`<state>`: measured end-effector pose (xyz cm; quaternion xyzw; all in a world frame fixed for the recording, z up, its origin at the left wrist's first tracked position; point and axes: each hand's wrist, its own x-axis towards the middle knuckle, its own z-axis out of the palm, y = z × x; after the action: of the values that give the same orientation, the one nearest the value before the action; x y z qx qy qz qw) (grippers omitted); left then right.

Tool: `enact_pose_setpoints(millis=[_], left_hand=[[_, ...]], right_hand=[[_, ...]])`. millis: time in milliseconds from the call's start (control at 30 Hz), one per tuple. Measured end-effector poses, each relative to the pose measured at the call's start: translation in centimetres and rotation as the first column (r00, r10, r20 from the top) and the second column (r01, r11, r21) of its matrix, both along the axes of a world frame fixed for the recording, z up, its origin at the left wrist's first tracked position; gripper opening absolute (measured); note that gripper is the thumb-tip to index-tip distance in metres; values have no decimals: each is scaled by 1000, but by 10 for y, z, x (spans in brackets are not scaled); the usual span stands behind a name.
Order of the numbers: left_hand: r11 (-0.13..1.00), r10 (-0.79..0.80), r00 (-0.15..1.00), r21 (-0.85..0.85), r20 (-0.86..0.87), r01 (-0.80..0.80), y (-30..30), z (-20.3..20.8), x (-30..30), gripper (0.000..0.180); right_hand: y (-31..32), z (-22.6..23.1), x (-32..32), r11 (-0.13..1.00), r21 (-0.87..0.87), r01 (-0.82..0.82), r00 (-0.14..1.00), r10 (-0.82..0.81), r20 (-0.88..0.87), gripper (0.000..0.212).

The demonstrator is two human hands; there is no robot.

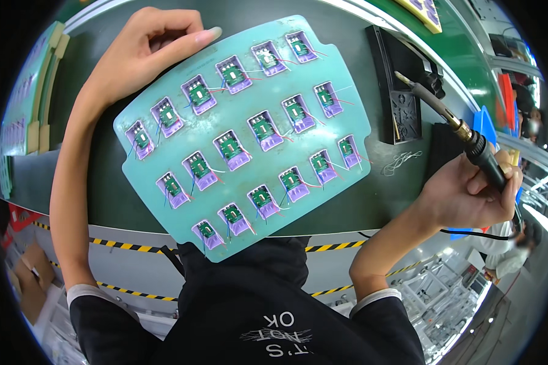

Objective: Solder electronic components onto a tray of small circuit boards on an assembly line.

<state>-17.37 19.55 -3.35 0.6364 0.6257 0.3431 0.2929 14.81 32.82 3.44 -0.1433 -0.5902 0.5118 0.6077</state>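
A teal tray [249, 176] lies tilted across the table in front of me, its near edge over my lap. Rows of small purple housings [263, 131] sit in it, each with a green circuit board [228, 146] and thin red, blue and white wires. My left hand [158, 45] is closed at the tray's far left edge, thumb along the rim and fingers curled, partly hidden. Off to the right, my right hand [478, 188] grips a soldering iron [484, 159] by its black handle. Its tip points up and left, apart from the tray.
A black holder [405, 115] stands right of the tray, beside a loose tangle of thin wire [402, 163]. More teal trays [33, 97] are stacked on edge at the far left. The iron's black cord [475, 233] runs near my right wrist. People are in the right background.
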Motion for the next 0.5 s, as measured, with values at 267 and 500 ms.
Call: enact_pose_setpoints(millis=[267,500], left_hand=[[999,-25,999,20,-41,26,4,8,0,33],[998,-31,995,43,-95,36,-1,6,5,29]], right_hand=[[-27,1,-16,989,148,-4,998,-4,57,19],[-63,-15,-35,953,282,-109,987,70,145,15]])
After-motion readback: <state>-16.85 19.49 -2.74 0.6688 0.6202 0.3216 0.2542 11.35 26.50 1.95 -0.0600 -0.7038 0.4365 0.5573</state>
